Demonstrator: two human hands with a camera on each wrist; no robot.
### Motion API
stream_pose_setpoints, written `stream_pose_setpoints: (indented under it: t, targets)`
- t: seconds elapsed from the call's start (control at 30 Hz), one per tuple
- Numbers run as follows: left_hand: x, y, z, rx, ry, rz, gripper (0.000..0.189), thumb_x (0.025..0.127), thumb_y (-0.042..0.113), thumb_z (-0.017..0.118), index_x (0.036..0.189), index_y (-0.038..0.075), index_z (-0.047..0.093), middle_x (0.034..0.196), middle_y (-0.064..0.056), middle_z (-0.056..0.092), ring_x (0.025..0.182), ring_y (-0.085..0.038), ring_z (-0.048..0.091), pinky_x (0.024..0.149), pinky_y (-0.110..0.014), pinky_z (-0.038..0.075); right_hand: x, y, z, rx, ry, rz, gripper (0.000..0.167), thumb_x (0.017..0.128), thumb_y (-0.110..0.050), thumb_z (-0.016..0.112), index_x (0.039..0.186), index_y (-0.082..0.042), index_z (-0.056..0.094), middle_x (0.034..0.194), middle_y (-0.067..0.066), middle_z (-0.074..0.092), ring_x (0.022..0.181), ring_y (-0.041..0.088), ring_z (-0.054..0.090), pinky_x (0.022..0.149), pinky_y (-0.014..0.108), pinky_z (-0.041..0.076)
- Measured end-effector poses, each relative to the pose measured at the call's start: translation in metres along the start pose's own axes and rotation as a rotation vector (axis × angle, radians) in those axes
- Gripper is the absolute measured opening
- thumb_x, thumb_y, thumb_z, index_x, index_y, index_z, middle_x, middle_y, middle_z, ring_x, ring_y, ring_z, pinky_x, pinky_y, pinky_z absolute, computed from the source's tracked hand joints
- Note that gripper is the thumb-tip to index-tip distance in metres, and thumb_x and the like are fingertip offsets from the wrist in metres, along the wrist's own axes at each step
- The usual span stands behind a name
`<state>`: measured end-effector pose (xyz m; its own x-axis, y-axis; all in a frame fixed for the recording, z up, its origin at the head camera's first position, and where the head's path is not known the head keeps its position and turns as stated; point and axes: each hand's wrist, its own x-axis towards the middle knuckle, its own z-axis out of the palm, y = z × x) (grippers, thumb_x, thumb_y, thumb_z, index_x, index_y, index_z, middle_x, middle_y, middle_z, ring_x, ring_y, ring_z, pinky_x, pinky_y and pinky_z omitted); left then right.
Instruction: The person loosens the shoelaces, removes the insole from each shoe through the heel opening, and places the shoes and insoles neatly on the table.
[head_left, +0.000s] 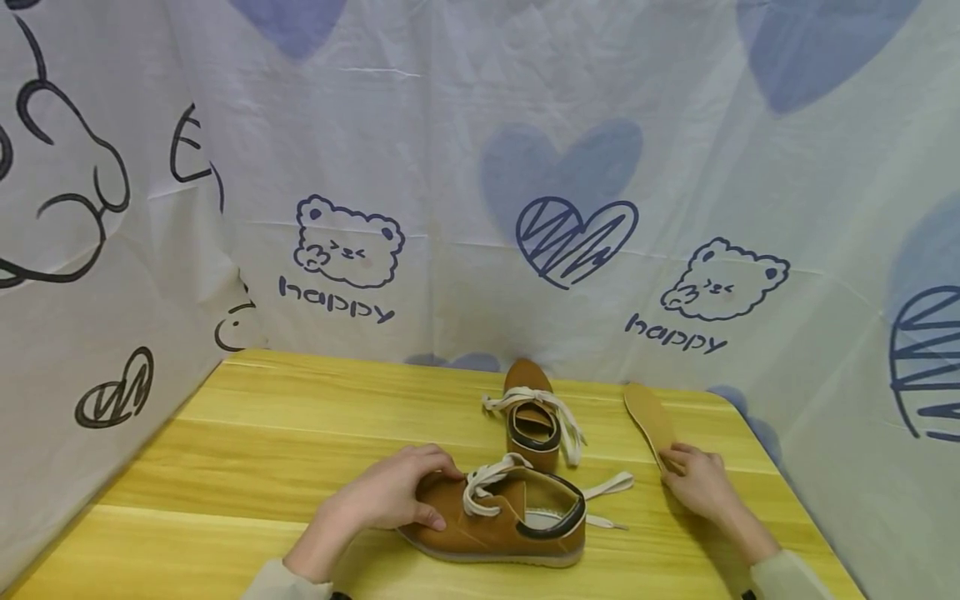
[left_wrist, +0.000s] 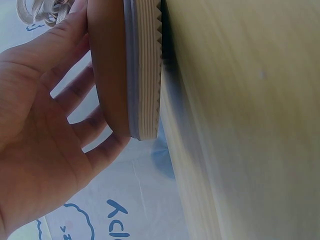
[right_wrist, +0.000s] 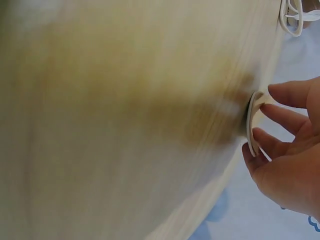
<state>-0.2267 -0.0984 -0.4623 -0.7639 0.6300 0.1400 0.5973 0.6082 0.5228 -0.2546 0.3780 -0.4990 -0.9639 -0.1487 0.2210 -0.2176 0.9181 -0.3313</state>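
A brown lace-up shoe (head_left: 480, 521) lies sole down on the table, toe pointing left, its pale lining showing through the opening. My left hand (head_left: 401, 492) grips it over the toe, thumb on the near side and fingers on the far side. In the left wrist view the ridged pale sole (left_wrist: 148, 70) stands close to the table surface. Over on the right, my right hand (head_left: 697, 479) holds the near end of a tan insole (head_left: 648, 417). The right wrist view shows fingertips at both edges of the insole end (right_wrist: 253, 125).
Behind the held shoe stands a second brown shoe (head_left: 528, 437), toe away from me, its cream laces (head_left: 540, 400) tied. Loose lace ends (head_left: 611, 486) trail right of the near shoe. A printed cloth (head_left: 450, 167) hangs behind the yellow wood-grain table (head_left: 225, 467) and along both its sides.
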Motion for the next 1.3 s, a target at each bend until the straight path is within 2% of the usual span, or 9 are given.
stream_pose_setpoints:
  t: [0.23, 0.43, 0.53, 0.73, 0.83, 0.93, 1.07, 1.17, 1.3]
  targets:
    - [0.001, 0.0, 0.0, 0.006, -0.001, -0.003, 0.054, 0.074, 0.028, 0.093, 0.121, 0.02, 0.07, 0.129, 0.004, 0.066, 0.123, -0.026, 0.059, 0.108, -0.05, 0.048, 0.0, -0.001, 0.002, 0.036, -0.043, -0.005, 0.037, 0.096, -0.002, 0.062, 0.128, 0.016, 0.064, 0.135, 0.04, 0.056, 0.125, 0.059, 0.053, 0.101, 0.07, 0.034]
    - [0.001, -0.001, 0.0, 0.002, -0.005, -0.009, 0.054, 0.074, 0.029, 0.093, 0.121, 0.019, 0.07, 0.129, 0.004, 0.066, 0.123, -0.026, 0.058, 0.108, -0.05, 0.048, 0.0, -0.003, 0.0, 0.054, -0.053, -0.002, 0.039, 0.093, -0.001, 0.064, 0.129, 0.016, 0.063, 0.136, 0.041, 0.055, 0.125, 0.06, 0.051, 0.1, 0.07, 0.035]
    - [0.0, -0.001, 0.0, 0.005, -0.004, -0.008, 0.054, 0.074, 0.029, 0.093, 0.121, 0.019, 0.07, 0.129, 0.004, 0.066, 0.124, -0.026, 0.059, 0.108, -0.05, 0.048, -0.001, -0.005, -0.002, 0.067, -0.024, 0.005, 0.039, 0.093, -0.001, 0.063, 0.129, 0.015, 0.063, 0.135, 0.04, 0.056, 0.126, 0.06, 0.051, 0.104, 0.071, 0.037]
    - [-0.001, -0.001, 0.0, 0.001, -0.001, -0.013, 0.054, 0.074, 0.029, 0.093, 0.121, 0.02, 0.07, 0.131, 0.002, 0.066, 0.125, -0.028, 0.058, 0.109, -0.052, 0.047, -0.007, -0.016, -0.012, 0.201, 0.097, 0.06, 0.041, 0.099, -0.002, 0.059, 0.139, 0.009, 0.059, 0.14, 0.036, 0.055, 0.128, 0.056, 0.052, 0.102, 0.069, 0.046]
    - [-0.001, -0.001, 0.0, -0.002, 0.0, -0.013, 0.054, 0.073, 0.029, 0.094, 0.121, 0.02, 0.07, 0.131, 0.002, 0.066, 0.125, -0.028, 0.058, 0.109, -0.052, 0.047, -0.01, -0.027, -0.015, 0.258, 0.195, 0.059, 0.038, 0.101, -0.005, 0.059, 0.138, 0.004, 0.062, 0.138, 0.029, 0.059, 0.122, 0.047, 0.058, 0.099, 0.062, 0.05]
    - [0.0, -0.001, 0.0, -0.001, 0.0, -0.012, 0.054, 0.074, 0.029, 0.093, 0.121, 0.019, 0.07, 0.131, 0.002, 0.066, 0.125, -0.028, 0.058, 0.109, -0.052, 0.047, -0.011, -0.042, -0.018, 0.334, 0.299, 0.031, 0.034, 0.101, -0.004, 0.062, 0.135, 0.0, 0.065, 0.134, 0.023, 0.063, 0.115, 0.032, 0.063, 0.095, 0.036, 0.057]
    - [0.0, -0.001, 0.0, 0.001, 0.0, -0.01, 0.054, 0.074, 0.028, 0.093, 0.122, 0.019, 0.07, 0.131, 0.003, 0.066, 0.125, -0.027, 0.058, 0.109, -0.051, 0.047, -0.014, -0.065, -0.021, 0.464, 0.393, -0.033, 0.033, 0.099, 0.002, 0.066, 0.131, 0.0, 0.068, 0.13, 0.02, 0.066, 0.109, 0.004, 0.062, 0.088, 0.007, 0.049]
    - [0.0, -0.001, 0.0, 0.004, -0.001, -0.006, 0.054, 0.074, 0.028, 0.093, 0.122, 0.018, 0.07, 0.13, 0.003, 0.066, 0.125, -0.027, 0.058, 0.109, -0.051, 0.047, -0.017, -0.079, -0.02, 0.544, 0.412, -0.093, 0.032, 0.098, 0.006, 0.066, 0.129, 0.001, 0.068, 0.128, 0.018, 0.066, 0.109, -0.005, 0.059, 0.09, 0.007, 0.05]
    - [0.0, 0.0, 0.0, 0.004, 0.001, -0.001, 0.054, 0.074, 0.029, 0.093, 0.121, 0.018, 0.07, 0.13, 0.003, 0.066, 0.125, -0.027, 0.058, 0.109, -0.05, 0.047, -0.02, -0.097, -0.018, 0.602, 0.381, -0.197, 0.033, 0.097, 0.009, 0.065, 0.128, 0.001, 0.068, 0.125, 0.016, 0.066, 0.11, 0.001, 0.062, 0.09, 0.012, 0.053]
